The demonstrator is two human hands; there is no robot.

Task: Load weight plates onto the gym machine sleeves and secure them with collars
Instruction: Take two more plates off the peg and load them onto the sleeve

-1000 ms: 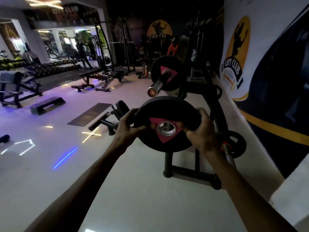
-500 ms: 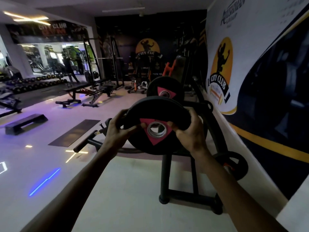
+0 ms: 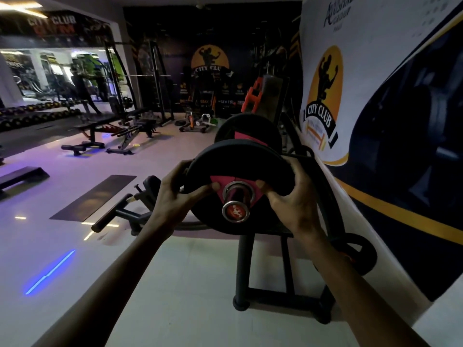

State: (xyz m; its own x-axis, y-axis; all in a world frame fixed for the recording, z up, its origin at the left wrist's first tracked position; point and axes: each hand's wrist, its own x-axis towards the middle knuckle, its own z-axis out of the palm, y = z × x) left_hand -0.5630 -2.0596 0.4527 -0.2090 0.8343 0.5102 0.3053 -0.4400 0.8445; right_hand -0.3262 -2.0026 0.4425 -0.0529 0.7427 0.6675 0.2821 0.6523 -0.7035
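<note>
The weight plate [image 3: 240,194] is now threaded onto the sleeve [image 3: 235,209], whose end pokes through; left hand [image 3: 175,196] and right hand [image 3: 293,199] grip its rim; it probably needs pushing against the loaded plate [image 3: 248,131] behind.

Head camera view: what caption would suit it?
Both hands, left hand and right hand, slide a black weight plate onto the machine's chrome sleeve.

Dim, purple-tinted gym; ceiling strip light [image 3: 20,7] glares top left, floor [image 3: 175,284] reflects streaks, edges bend and blur
</note>
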